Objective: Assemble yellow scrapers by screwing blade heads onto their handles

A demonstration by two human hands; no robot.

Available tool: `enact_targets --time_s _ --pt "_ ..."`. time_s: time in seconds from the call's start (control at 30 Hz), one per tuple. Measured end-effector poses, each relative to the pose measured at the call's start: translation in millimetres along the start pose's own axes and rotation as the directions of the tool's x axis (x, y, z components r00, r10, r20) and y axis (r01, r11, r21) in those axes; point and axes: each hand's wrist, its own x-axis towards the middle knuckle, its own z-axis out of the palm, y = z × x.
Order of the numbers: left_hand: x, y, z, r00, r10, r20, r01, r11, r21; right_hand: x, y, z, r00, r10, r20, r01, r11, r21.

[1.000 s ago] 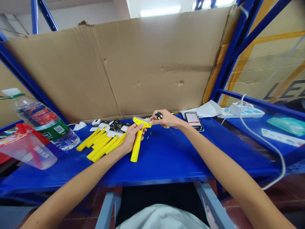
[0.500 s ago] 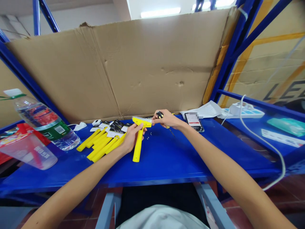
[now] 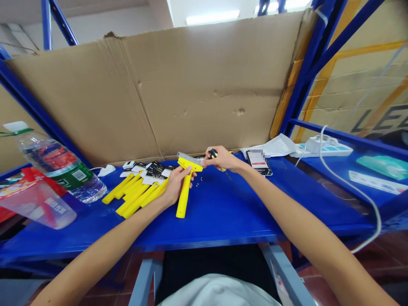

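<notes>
My left hand (image 3: pixel 174 183) is closed around a yellow scraper (image 3: pixel 182 197) just above the table, its thumb on the crosspiece. The scraper's handle points toward me, and a grey metal blade piece (image 3: pixel 188 158) runs along its far edge. At the right end of that edge, the fingertips of my right hand (image 3: pixel 222 160) pinch close against the blade piece. A black-and-yellow screwdriver (image 3: pixel 213 152) is tucked in the same hand, its shaft pointing down to the right. Tiny metal parts (image 3: pixel 197 185), perhaps screws or nuts, lie right of the scraper.
Several yellow handles (image 3: pixel 137 197) and black-and-white cards (image 3: pixel 156 170) lie left of my left hand. A water bottle (image 3: pixel 63 163) and a plastic cup (image 3: pixel 47 206) are farther left. A phone (image 3: pixel 259 161) lies on the right, near a power strip (image 3: pixel 334 149). Cardboard (image 3: pixel 204 93) stands behind.
The scraper has tilted slightly in my left hand, and more of the grey blade piece shows along its far edge. Both hands stay at nearly the same place.
</notes>
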Motion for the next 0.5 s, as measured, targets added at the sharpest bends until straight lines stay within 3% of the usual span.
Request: enact_targets --time_s 0.5 --pt "1.7 0.2 -0.9 0.999 0.029 -0.021 -0.028 0.999 0.031 -1.7 -3.5 -0.5 1.000 -0.017 0.008 0.017 1.000 -0.004"
